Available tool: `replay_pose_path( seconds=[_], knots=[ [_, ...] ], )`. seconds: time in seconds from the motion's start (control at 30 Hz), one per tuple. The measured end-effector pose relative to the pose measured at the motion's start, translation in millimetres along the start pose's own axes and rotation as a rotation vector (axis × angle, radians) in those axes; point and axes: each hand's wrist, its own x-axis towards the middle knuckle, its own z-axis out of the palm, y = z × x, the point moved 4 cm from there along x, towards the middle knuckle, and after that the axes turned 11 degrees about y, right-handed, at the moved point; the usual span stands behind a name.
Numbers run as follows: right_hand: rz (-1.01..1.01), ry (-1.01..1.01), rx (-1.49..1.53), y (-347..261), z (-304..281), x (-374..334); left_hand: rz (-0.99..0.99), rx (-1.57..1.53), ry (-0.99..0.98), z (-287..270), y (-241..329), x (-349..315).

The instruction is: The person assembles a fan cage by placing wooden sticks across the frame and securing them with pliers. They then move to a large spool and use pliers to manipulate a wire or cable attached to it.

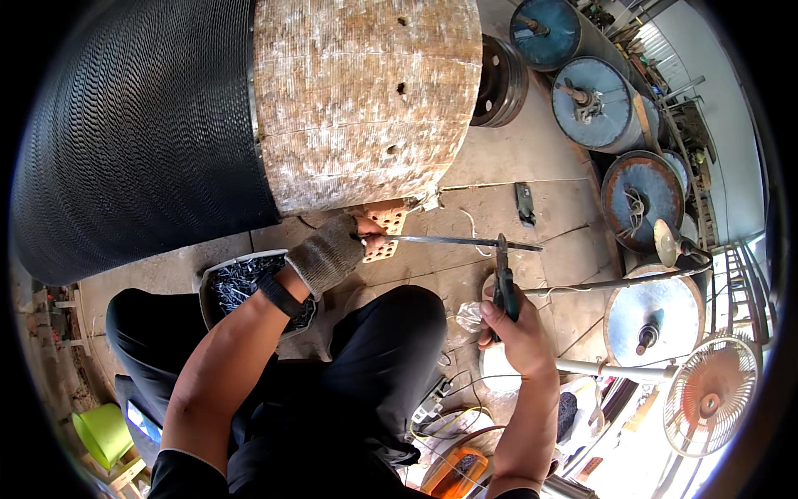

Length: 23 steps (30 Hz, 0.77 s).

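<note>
The gloved left hand (345, 245) pinches one end of a thin metal strip (453, 241) below the wooden drum (366, 100); the right hand (515, 333) closes pliers (503, 279) on its far end. Keeping the strip taut and level should help.

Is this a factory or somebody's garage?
Probably a workshop or small factory. A huge roller half covered in black toothed wire lies on the concrete floor, more metal drums stand in a row, and the right hand works pliers on a metal strip.
</note>
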Motion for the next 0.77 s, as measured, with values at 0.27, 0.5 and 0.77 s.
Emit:
replay_pose_path(
  seconds=[0.27,0.5,0.77],
  knots=[
    [-0.103,0.094,-0.239,-22.4,5.7,-17.1,0.075,-0.013,0.040,-2.9,-4.0,-4.8],
    [-0.156,0.146,-0.380,-30.7,7.3,-24.3,-0.017,0.015,-0.014,-10.0,7.8,-9.2],
    [-0.183,0.164,-0.446,-38.8,11.5,-29.8,-0.002,-0.037,0.001,-11.9,4.3,-12.3]
  ],
)
